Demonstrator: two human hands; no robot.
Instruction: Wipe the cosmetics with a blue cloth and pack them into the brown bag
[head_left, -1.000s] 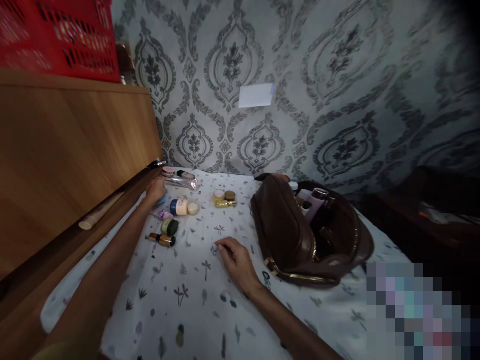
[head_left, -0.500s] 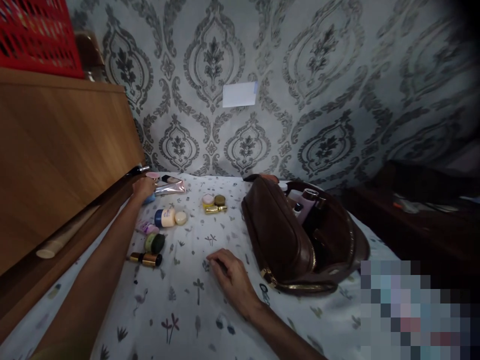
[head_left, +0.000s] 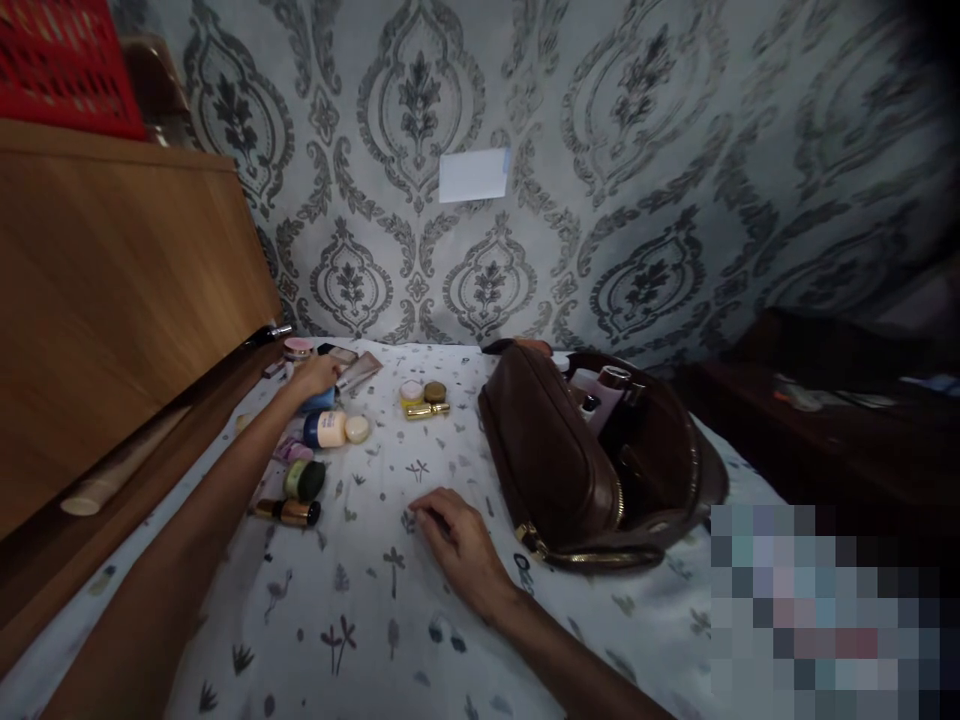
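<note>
My left hand (head_left: pixel 317 377) reaches to the far left of the patterned sheet, its fingers closed on the end of a shiny pinkish squeeze tube (head_left: pixel 360 371). Just behind the hand lie a round pink compact (head_left: pixel 298 348) and a dark flat case (head_left: pixel 337 353). A blue item (head_left: pixel 320 400) shows partly under the hand. Nearer me are a cream jar with a blue lid (head_left: pixel 325 429), a small round pot (head_left: pixel 358 429), a green jar (head_left: pixel 304 480) and a gold-and-black tube (head_left: pixel 289 512). My right hand (head_left: pixel 457 545) rests on the sheet, empty, fingers loosely bent and apart.
A brown leather bag (head_left: pixel 555 450) stands unzipped at the right with bottles inside. Small pots (head_left: pixel 434 391) and a gold lipstick-like tube (head_left: pixel 427 411) sit mid-sheet. A wooden cabinet (head_left: pixel 120 270) borders the left, with a red basket (head_left: pixel 67 70) on top. Patterned wall behind.
My left hand has moved right, off the spot beside the pink compact. The pinkish tube has turned from nearly level to slanted. My right hand stays in place; the view has shifted slightly.
</note>
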